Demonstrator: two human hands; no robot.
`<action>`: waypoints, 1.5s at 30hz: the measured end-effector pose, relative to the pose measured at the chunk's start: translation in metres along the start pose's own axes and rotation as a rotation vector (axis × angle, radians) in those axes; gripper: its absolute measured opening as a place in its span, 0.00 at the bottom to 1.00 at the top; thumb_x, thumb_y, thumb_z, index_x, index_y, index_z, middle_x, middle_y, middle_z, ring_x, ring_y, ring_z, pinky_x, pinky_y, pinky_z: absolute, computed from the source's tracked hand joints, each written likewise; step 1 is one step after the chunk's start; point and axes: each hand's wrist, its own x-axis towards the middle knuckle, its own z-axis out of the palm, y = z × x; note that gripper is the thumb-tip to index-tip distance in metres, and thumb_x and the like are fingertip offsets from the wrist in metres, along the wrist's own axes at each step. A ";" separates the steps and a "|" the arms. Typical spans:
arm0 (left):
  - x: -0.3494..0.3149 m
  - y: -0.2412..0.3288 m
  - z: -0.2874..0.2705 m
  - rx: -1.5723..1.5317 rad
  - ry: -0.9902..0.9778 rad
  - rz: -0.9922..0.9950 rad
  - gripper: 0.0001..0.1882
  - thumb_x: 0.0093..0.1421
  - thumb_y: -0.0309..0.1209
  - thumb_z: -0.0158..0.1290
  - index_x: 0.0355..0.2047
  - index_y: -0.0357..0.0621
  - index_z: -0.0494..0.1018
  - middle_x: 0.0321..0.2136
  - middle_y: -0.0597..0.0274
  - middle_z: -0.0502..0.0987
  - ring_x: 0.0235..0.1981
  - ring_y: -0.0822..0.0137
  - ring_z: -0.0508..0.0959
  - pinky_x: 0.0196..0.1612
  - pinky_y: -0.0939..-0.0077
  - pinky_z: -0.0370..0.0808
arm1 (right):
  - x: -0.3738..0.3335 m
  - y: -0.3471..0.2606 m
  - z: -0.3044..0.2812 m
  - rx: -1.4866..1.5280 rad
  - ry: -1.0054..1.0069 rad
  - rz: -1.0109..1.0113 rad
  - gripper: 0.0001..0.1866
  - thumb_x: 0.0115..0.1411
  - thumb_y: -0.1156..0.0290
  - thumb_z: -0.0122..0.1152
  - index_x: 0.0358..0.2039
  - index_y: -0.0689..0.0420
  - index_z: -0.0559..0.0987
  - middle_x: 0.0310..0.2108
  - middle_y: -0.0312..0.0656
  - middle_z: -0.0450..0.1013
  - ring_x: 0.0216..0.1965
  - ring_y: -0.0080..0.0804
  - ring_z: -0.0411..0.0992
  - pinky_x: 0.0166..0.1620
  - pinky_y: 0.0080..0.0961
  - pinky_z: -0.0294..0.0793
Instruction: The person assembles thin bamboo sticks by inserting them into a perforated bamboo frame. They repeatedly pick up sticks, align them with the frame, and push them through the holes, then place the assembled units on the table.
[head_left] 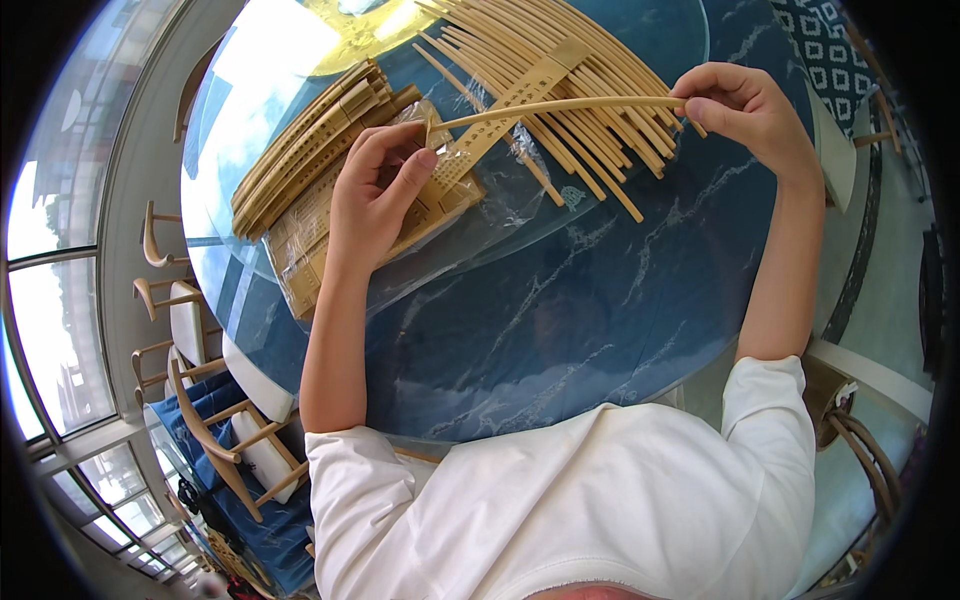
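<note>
"Item in hand?"

"One thin tan stick, toward one o'clock on my feed. Right hand, two o'clock: pinched on one end. Left hand, eleven o'clock: at the other end; I can't tell whether it grips."

"Stock?"

"Loose sticks, one o'clock; slat bundles, ten o'clock."

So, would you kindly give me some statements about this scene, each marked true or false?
1. The right hand holds a long, thin, pale wooden-looking stick near one end. True.
2. The left hand hangs below the table edge. False: it is raised over the table, by the stick's other end.
3. The loose pile of thin, pale sticks lies in a red bowl. False: it lies on the blue, white-veined tabletop.
4. The person's short-sleeved shirt is white. True.
</note>
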 end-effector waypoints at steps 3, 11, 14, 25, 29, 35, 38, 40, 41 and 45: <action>0.000 0.000 0.001 0.064 -0.001 0.047 0.20 0.70 0.34 0.65 0.58 0.37 0.80 0.46 0.69 0.75 0.41 0.78 0.74 0.45 0.83 0.73 | -0.002 -0.001 -0.001 0.011 0.009 0.020 0.12 0.70 0.66 0.68 0.48 0.58 0.88 0.34 0.35 0.84 0.32 0.15 0.78 0.33 0.11 0.74; -0.001 0.001 0.000 0.158 -0.031 0.098 0.21 0.70 0.35 0.65 0.58 0.38 0.80 0.48 0.67 0.76 0.44 0.76 0.77 0.47 0.80 0.75 | -0.002 -0.004 -0.003 -0.023 -0.008 0.013 0.12 0.70 0.65 0.67 0.46 0.58 0.89 0.31 0.36 0.83 0.29 0.16 0.76 0.31 0.13 0.73; -0.001 0.000 -0.002 0.115 -0.032 0.088 0.20 0.71 0.35 0.64 0.58 0.38 0.80 0.48 0.66 0.76 0.45 0.75 0.78 0.48 0.80 0.76 | -0.001 -0.006 -0.005 -0.007 -0.008 0.017 0.11 0.70 0.66 0.67 0.46 0.58 0.89 0.30 0.36 0.83 0.27 0.15 0.74 0.30 0.13 0.72; -0.002 0.000 0.001 -0.010 -0.014 0.023 0.19 0.71 0.32 0.64 0.60 0.39 0.79 0.46 0.68 0.76 0.43 0.77 0.77 0.45 0.83 0.75 | -0.001 -0.005 -0.003 0.012 -0.012 0.019 0.12 0.71 0.66 0.65 0.47 0.58 0.89 0.29 0.35 0.83 0.25 0.14 0.72 0.27 0.13 0.68; -0.003 0.000 0.002 -0.058 -0.026 0.006 0.17 0.70 0.27 0.63 0.58 0.39 0.79 0.44 0.69 0.76 0.43 0.77 0.77 0.44 0.83 0.75 | -0.001 -0.005 -0.004 0.005 -0.012 0.018 0.12 0.71 0.65 0.65 0.47 0.58 0.89 0.29 0.35 0.82 0.24 0.13 0.72 0.27 0.12 0.67; -0.001 -0.004 0.003 -0.006 -0.046 0.122 0.17 0.69 0.24 0.64 0.57 0.40 0.79 0.44 0.66 0.77 0.44 0.75 0.78 0.46 0.80 0.76 | -0.002 -0.007 -0.001 0.039 0.013 -0.026 0.08 0.71 0.69 0.64 0.45 0.57 0.86 0.28 0.34 0.81 0.23 0.11 0.70 0.27 0.10 0.67; -0.003 -0.005 0.003 0.059 -0.034 0.150 0.17 0.68 0.24 0.65 0.56 0.40 0.80 0.44 0.65 0.78 0.44 0.73 0.78 0.46 0.79 0.77 | -0.001 0.005 -0.004 0.116 -0.009 -0.047 0.05 0.71 0.72 0.63 0.44 0.57 0.84 0.29 0.35 0.80 0.26 0.13 0.73 0.31 0.11 0.72; 0.000 -0.007 0.003 0.108 -0.037 0.180 0.17 0.67 0.24 0.65 0.55 0.40 0.80 0.44 0.64 0.78 0.44 0.73 0.79 0.46 0.78 0.77 | -0.004 0.007 -0.009 0.180 -0.022 -0.050 0.06 0.72 0.71 0.63 0.45 0.57 0.83 0.31 0.36 0.81 0.30 0.16 0.77 0.37 0.15 0.78; 0.000 -0.006 0.003 0.102 -0.037 0.168 0.16 0.68 0.25 0.65 0.55 0.39 0.81 0.44 0.64 0.78 0.44 0.72 0.79 0.46 0.78 0.77 | -0.004 0.005 -0.008 0.220 -0.030 -0.063 0.07 0.72 0.71 0.63 0.46 0.58 0.83 0.32 0.37 0.81 0.32 0.19 0.79 0.40 0.17 0.80; 0.000 -0.001 0.003 0.152 -0.031 0.142 0.14 0.69 0.27 0.64 0.53 0.37 0.82 0.44 0.63 0.79 0.42 0.71 0.80 0.44 0.77 0.77 | 0.002 0.001 -0.006 0.326 -0.049 -0.201 0.11 0.75 0.68 0.60 0.51 0.60 0.83 0.36 0.41 0.82 0.43 0.29 0.84 0.51 0.27 0.84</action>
